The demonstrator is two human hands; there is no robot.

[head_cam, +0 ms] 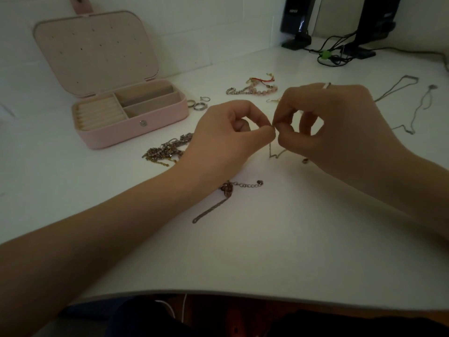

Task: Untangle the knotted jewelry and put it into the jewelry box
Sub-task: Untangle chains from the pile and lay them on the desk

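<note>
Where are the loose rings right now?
In the head view, the rings lie on the white table, just right of the open pink jewelry box and left of the pink beaded bracelet, beyond the left hand.

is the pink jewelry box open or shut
Open: the pink jewelry box has its lid raised against the wall, with the compartments inside showing.
</note>
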